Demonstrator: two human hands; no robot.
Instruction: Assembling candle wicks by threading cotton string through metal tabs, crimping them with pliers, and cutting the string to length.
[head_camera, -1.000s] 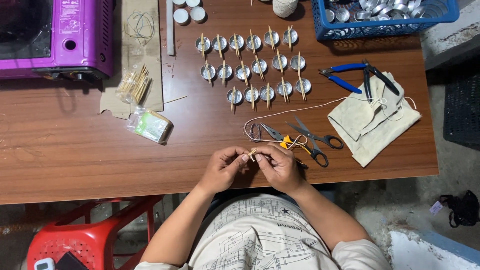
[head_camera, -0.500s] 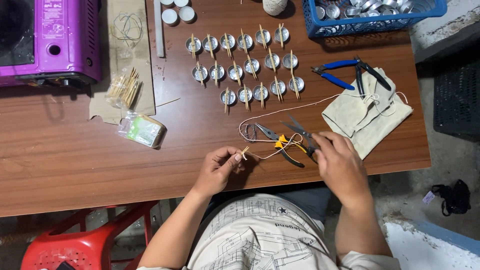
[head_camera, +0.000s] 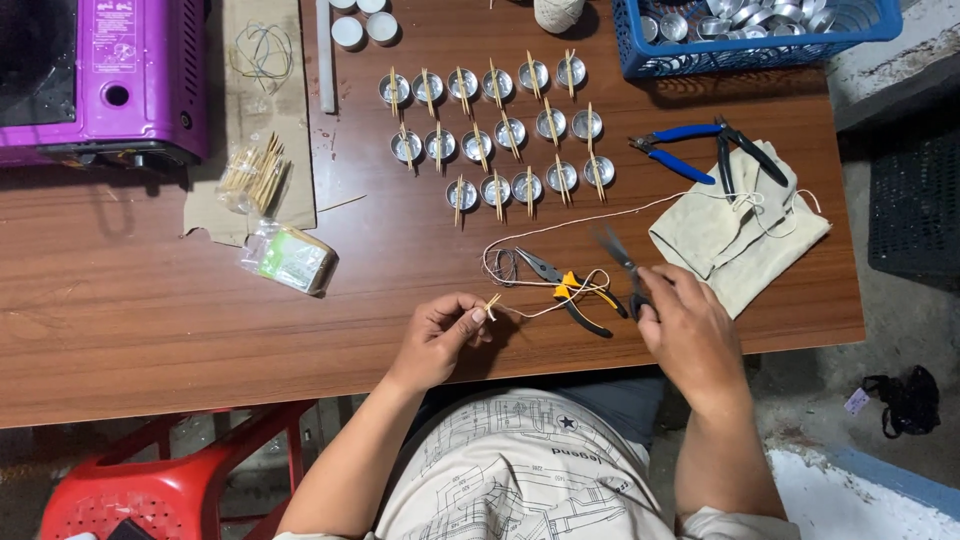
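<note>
My left hand (head_camera: 443, 335) pinches a short pair of wooden sticks (head_camera: 492, 305) tied to a white string (head_camera: 560, 300) near the table's front edge. My right hand (head_camera: 688, 325) grips the black handles of a pair of scissors (head_camera: 620, 262), whose blades point up and away and look blurred. The string loops over the table past yellow-handled pliers (head_camera: 568, 290) and runs off toward a beige cloth (head_camera: 735, 235). Farther back stand several small metal cups (head_camera: 495, 135), each with sticks laid across it.
A purple stove (head_camera: 95, 75) sits at the back left, with cardboard (head_camera: 255, 190), a bundle of sticks (head_camera: 250, 175) and a plastic packet (head_camera: 290, 258) beside it. Blue-handled pliers (head_camera: 690, 145) and a blue basket of cups (head_camera: 750, 30) are at the back right. A red stool (head_camera: 160, 490) stands below.
My right hand left the sticks, moved right and picked the scissors up off the table. My left hand keeps hold of the sticks.
</note>
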